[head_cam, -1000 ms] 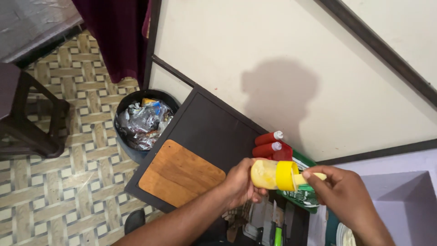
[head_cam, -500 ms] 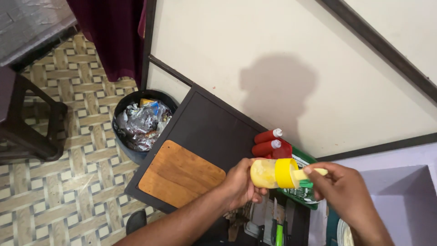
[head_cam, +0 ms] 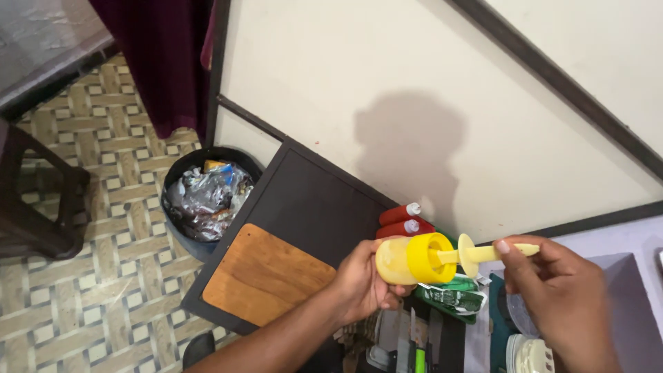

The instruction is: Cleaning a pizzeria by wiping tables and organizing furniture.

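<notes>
Red bottles (head_cam: pixel 402 220) crowd wall; wooden board (head_cam: pixel 266 276) bare

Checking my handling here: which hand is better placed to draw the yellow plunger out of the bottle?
Probably the right hand: it pinches the pale yellow plastic plunger stem, while the left hand steadies the yellow plastic bottle.

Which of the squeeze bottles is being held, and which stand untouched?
The yellow bottle, gripped by the left hand; the right hand pulls its nozzle piece out. The two red bottles behind stand untouched.

bin (head_cam: pixel 207 200) left of cutting board (head_cam: pixel 266 276)
</notes>
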